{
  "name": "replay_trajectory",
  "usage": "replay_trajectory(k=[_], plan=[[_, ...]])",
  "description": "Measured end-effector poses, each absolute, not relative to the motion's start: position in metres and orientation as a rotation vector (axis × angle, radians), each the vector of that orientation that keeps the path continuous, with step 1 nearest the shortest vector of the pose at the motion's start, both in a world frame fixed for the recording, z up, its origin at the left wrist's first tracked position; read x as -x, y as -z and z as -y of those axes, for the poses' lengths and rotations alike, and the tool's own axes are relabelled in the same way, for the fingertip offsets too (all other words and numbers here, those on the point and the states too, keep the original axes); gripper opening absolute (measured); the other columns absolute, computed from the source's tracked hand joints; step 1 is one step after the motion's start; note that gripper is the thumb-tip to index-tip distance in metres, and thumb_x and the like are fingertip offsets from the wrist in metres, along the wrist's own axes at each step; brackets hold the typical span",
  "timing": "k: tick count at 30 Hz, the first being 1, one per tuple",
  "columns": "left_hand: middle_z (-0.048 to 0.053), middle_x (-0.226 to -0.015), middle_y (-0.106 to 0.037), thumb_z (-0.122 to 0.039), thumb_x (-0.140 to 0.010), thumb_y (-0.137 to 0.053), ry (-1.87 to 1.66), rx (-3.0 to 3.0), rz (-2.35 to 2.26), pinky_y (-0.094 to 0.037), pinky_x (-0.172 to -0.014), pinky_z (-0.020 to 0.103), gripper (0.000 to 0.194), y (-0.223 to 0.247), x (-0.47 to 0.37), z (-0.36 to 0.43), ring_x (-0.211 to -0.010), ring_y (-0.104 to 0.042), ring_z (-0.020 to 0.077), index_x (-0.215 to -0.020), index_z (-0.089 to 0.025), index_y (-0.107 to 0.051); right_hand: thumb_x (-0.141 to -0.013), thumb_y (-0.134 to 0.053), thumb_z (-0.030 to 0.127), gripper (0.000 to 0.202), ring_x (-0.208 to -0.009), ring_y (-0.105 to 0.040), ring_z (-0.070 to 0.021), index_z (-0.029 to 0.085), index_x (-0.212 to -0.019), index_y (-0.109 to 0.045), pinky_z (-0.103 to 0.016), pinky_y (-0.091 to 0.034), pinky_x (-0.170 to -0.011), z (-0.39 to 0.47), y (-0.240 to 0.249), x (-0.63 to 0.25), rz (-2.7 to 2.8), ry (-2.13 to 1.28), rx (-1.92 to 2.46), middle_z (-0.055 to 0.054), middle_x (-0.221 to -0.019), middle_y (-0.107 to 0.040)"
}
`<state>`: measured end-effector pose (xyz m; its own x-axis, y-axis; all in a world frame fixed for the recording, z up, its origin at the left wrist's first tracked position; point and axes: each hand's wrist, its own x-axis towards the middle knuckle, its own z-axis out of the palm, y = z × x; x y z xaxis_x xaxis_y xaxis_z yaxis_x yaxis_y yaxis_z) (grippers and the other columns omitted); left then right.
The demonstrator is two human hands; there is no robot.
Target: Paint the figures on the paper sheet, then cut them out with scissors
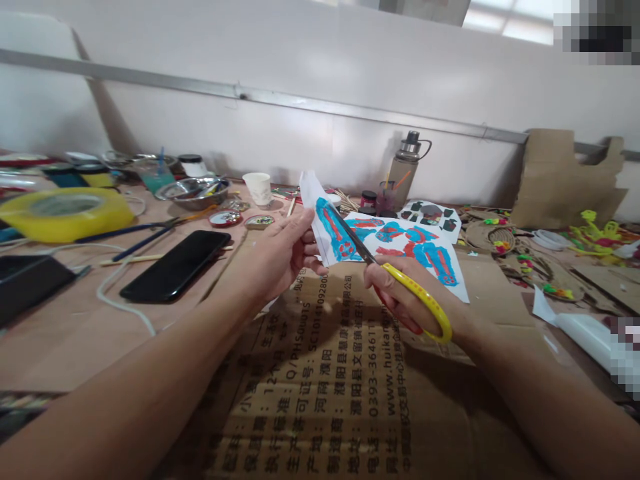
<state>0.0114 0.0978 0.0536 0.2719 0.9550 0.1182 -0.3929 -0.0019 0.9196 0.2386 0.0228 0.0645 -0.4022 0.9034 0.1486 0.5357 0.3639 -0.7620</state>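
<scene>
Near the middle of the view, my left hand [293, 248] pinches the left edge of a white paper [323, 230] painted with blue and red shapes. My right hand [400, 290] is wrapped round scissors [417, 297] with yellow and red handles. The dark blades point up and left and lie across the paper, beside a long blue and red shape. More painted paper [463, 257] spreads behind my right hand, above a printed cardboard sheet [320, 400].
At the left are a black phone [177, 265], yellow tape [65, 212], a white cable and a metal bowl [195, 192]. Behind the paper stand a paper cup [259, 189] and a bottle [406, 175]. Cut cardboard [560, 183] and craft pieces lie at the right.
</scene>
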Motion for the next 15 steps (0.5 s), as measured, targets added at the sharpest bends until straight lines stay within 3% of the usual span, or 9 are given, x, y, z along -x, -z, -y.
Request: replay_trajectory(k=[8, 15], plan=[[0.001, -0.060, -0.064, -0.047, -0.094, -0.079, -1.220, -1.238, -0.755, -0.048, -0.041, 0.022, 0.038, -0.053, -0.010, -0.093, -0.049, -0.057, 0.0139, -0.070, -0.021, -0.064, -0.104, -0.041, 0.085, 0.066, -0.060, -0.039, -0.0129, 0.024, -0.081, -0.051, -0.028, -0.033, -0.054, -0.020, -0.067, -0.238, 2.069, -0.884, 1.258, 0.003, -0.070, -0.049], [0.004, -0.062, -0.067, -0.034, -0.098, -0.073, -1.201, -1.215, -0.739, -0.048, -0.041, 0.021, 0.032, -0.056, -0.013, -0.088, -0.048, -0.056, 0.0136, -0.070, -0.018, -0.069, -0.110, -0.050, 0.071, 0.051, -0.052, -0.040, -0.0126, 0.025, -0.089, -0.055, -0.027, -0.033, -0.051, -0.025, -0.060, -0.238, 2.036, -0.944, 1.265, 0.006, -0.059, -0.046]])
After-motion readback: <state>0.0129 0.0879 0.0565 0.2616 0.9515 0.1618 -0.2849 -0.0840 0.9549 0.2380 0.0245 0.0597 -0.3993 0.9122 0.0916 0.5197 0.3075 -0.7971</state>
